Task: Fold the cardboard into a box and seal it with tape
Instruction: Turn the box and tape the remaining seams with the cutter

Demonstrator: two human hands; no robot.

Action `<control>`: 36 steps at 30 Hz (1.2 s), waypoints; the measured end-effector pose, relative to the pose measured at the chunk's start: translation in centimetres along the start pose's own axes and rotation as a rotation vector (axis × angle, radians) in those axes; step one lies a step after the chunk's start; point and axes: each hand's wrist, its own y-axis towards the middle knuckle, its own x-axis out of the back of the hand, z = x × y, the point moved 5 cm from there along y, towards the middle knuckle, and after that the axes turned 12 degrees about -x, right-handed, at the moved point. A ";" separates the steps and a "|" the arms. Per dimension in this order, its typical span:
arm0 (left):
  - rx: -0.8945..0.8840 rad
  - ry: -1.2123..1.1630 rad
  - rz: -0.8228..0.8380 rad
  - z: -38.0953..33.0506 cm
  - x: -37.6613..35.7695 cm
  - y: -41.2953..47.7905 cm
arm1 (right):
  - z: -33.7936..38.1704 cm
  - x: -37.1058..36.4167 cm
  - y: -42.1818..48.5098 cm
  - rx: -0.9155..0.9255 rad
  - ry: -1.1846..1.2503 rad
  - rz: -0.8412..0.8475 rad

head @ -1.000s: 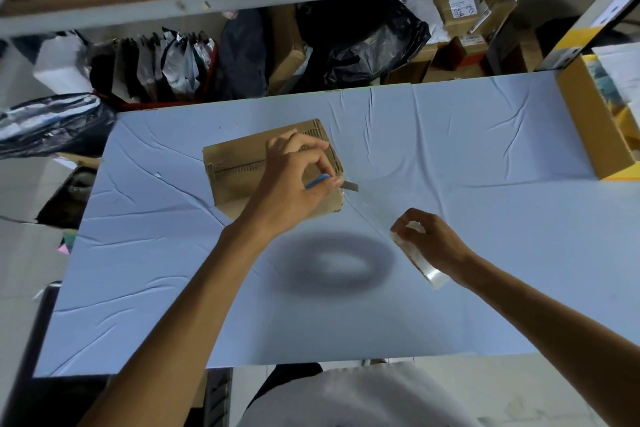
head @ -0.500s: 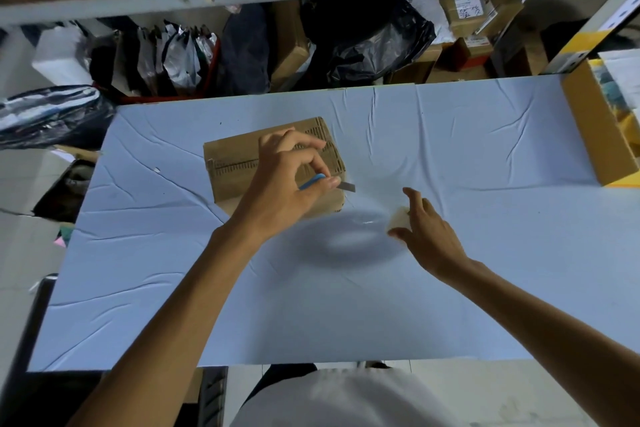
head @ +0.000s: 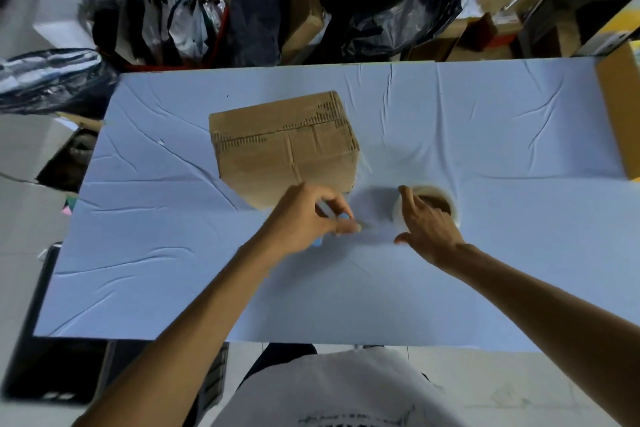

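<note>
A closed brown cardboard box (head: 284,146) stands on the pale blue table (head: 485,135), its top flaps shut along a taped seam. Just in front of its near right corner, my left hand (head: 304,218) grips a small blue-handled cutter (head: 337,215), blurred, low over the cloth. To the right lies a roll of clear tape (head: 440,199) flat on the table. My right hand (head: 426,222) rests on the roll's near left rim with straight fingers, hiding part of it.
An open cardboard carton (head: 620,107) stands at the table's right edge. Behind the far edge are black bags (head: 398,10), packets and parcels under a shelf. A dark crate (head: 59,371) sits on the floor at the left. My white shirt (head: 332,392) fills the bottom.
My left hand has come off the box, down and right toward me with the cutter. The tape roll now lies flat on the table, my right hand open against it.
</note>
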 end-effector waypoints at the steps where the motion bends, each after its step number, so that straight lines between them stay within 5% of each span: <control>1: 0.059 -0.012 0.029 1.7 -1.0 -0.2 | -0.1 0.1 0.0 0.004 -0.011 0.018; 6: 0.276 0.182 -0.002 8.4 -3.4 0.6 | 0.0 3.3 0.1 0.074 0.055 -0.105; 8: 0.316 0.242 0.029 10.0 -3.9 1.4 | -0.1 4.9 0.5 0.039 0.462 -0.081; 12: 0.298 0.341 -0.025 11.4 -4.4 2.3 | 1.1 6.6 1.8 -0.155 1.263 0.250; 18: 0.230 0.456 -0.083 10.6 -4.1 2.3 | 3.4 7.8 1.7 -0.081 1.341 0.351; 25: 0.147 0.294 0.090 1.7 1.2 2.0 | 4.8 9.3 1.8 0.005 1.257 0.188; 30: -0.184 0.278 -0.354 -4.9 7.2 3.9 | 5.1 9.7 2.0 -0.019 1.343 0.234; 36: -0.225 0.374 -0.255 -2.3 4.8 6.4 | 5.2 8.8 2.1 -0.047 1.441 0.329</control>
